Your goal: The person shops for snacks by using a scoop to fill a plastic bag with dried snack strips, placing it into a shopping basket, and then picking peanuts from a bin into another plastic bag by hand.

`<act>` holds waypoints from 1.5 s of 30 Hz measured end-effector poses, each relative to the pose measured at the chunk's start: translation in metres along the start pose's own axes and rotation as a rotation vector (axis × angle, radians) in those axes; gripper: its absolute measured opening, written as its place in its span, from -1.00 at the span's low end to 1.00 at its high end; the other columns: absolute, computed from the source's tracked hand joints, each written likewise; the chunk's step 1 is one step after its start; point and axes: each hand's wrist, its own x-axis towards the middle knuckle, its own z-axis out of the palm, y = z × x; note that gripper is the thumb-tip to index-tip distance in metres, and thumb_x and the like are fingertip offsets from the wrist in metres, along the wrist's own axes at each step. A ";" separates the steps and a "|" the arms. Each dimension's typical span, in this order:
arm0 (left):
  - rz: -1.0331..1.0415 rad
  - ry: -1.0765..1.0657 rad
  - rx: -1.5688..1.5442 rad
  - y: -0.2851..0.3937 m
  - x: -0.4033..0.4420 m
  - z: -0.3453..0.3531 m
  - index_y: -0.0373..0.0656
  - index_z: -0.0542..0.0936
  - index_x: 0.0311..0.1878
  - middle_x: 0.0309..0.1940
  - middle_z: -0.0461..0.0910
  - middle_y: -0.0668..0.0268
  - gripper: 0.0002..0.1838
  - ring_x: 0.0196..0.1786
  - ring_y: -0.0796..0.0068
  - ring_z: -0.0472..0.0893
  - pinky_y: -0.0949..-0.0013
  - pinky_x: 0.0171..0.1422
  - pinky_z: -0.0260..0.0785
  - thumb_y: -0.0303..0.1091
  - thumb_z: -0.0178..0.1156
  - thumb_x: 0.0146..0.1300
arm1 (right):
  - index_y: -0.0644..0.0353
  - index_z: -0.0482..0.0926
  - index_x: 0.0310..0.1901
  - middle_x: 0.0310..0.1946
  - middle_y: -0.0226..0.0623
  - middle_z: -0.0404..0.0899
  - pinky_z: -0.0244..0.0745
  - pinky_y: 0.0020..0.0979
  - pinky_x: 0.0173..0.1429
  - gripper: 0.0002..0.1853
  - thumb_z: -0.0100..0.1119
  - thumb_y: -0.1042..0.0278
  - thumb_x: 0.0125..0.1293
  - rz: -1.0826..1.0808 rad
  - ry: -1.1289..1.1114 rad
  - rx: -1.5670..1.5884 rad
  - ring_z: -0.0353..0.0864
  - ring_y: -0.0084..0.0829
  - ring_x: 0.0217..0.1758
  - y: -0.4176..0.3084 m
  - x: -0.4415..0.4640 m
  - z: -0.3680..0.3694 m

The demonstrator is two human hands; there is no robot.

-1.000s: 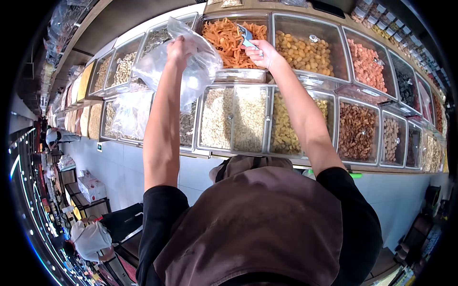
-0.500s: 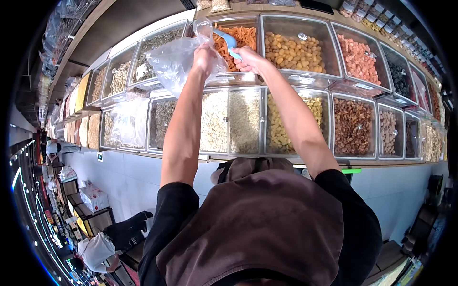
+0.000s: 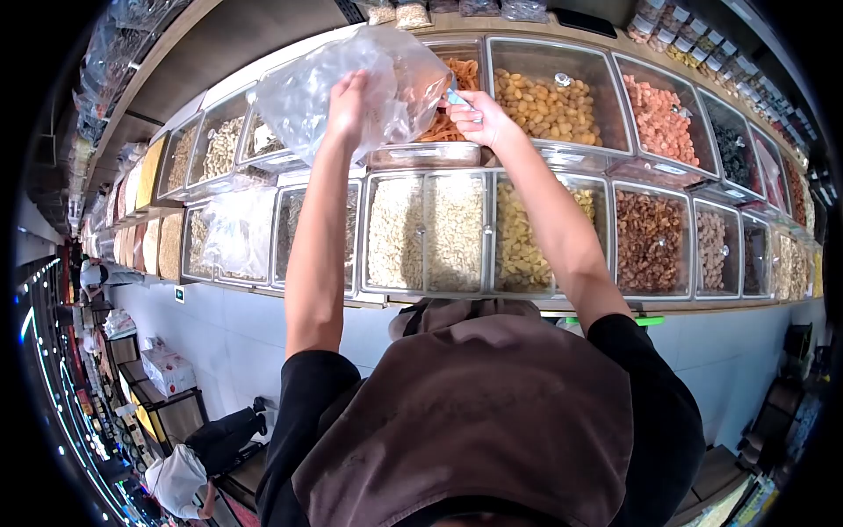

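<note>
My left hand [image 3: 348,104] grips a clear plastic bag [image 3: 307,81] that spreads over the back row of bins. My right hand [image 3: 477,116] is closed on the handle of a light blue scoop [image 3: 455,98]; the scoop's head is at the bag's right side, mostly hidden behind the plastic. Under and beside the bag lies an uncovered bin of orange strips [image 3: 463,74], partly hidden. To the right of it is a lidded bin of yellow-orange dried fruit [image 3: 549,104].
Front-row lidded bins hold pale flakes [image 3: 395,233], yellow pieces [image 3: 520,237] and brown nuts [image 3: 652,235]. Another clear bag [image 3: 239,230] lies on a front bin at left. A black flat object [image 3: 586,22] rests behind. A person [image 3: 176,479] is at lower left.
The bag has swung right and opened out over the orange strips. The scoop has gone from above the strips to the bag's side, its head now mostly hidden.
</note>
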 end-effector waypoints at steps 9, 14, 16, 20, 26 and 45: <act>0.073 0.253 0.269 0.072 -0.107 -0.134 -0.21 0.54 -0.19 -0.62 0.41 0.46 -0.75 -0.61 0.68 0.36 0.53 -0.53 0.21 -0.20 0.08 0.49 | 0.46 0.31 0.02 -0.69 -0.55 0.18 -0.11 -0.61 -0.84 -0.57 -0.36 0.15 0.59 -0.040 -0.015 0.062 0.05 -0.73 -0.83 0.003 -0.014 0.008; 0.068 0.326 0.167 0.090 -0.145 -0.160 -0.20 0.61 -0.22 -0.67 0.36 0.53 -0.83 -0.70 0.75 0.26 0.56 -0.65 0.05 -0.30 0.18 0.41 | 0.48 0.30 0.10 -0.70 -0.56 0.19 -0.11 -0.63 -0.82 -0.55 -0.27 0.14 0.58 -0.107 0.056 0.074 0.05 -0.72 -0.84 0.008 -0.021 0.026; 0.061 0.290 0.203 0.089 -0.148 -0.151 -0.22 0.63 -0.16 -0.66 0.35 0.54 -0.84 -0.69 0.76 0.25 0.57 -0.64 0.03 -0.32 0.18 0.40 | 0.48 0.30 0.10 -0.70 -0.56 0.19 -0.12 -0.63 -0.82 -0.56 -0.27 0.14 0.58 -0.111 0.062 0.047 0.05 -0.73 -0.84 0.009 -0.021 0.030; 0.050 0.204 0.195 0.090 -0.141 -0.094 -0.24 0.67 -0.04 -0.66 0.33 0.58 -0.77 -0.66 0.78 0.24 0.61 -0.61 0.06 -0.30 0.20 0.37 | 0.48 0.29 0.09 -0.70 -0.56 0.18 -0.12 -0.63 -0.83 -0.56 -0.27 0.14 0.58 -0.128 0.030 0.010 0.04 -0.73 -0.84 0.011 -0.025 0.037; -0.120 0.111 0.245 -0.006 -0.083 -0.010 -0.19 0.66 -0.25 -0.60 0.48 0.42 -0.84 -0.61 0.65 0.38 0.53 -0.60 0.21 -0.33 0.19 0.38 | 0.48 0.28 0.11 -0.69 -0.55 0.19 -0.11 -0.62 -0.82 -0.56 -0.27 0.16 0.57 -0.129 0.042 -0.020 0.05 -0.72 -0.83 0.015 -0.040 0.041; -0.347 0.088 -0.229 -0.055 -0.042 0.030 -0.12 0.57 -0.43 -0.67 0.41 0.47 -0.80 -0.71 0.67 0.28 0.50 -0.66 0.04 -0.40 0.11 0.36 | 0.48 0.28 0.07 -0.68 -0.55 0.20 -0.08 -0.63 -0.82 -0.60 -0.23 0.19 0.57 -0.125 -0.132 -0.113 0.07 -0.75 -0.83 0.000 -0.083 0.090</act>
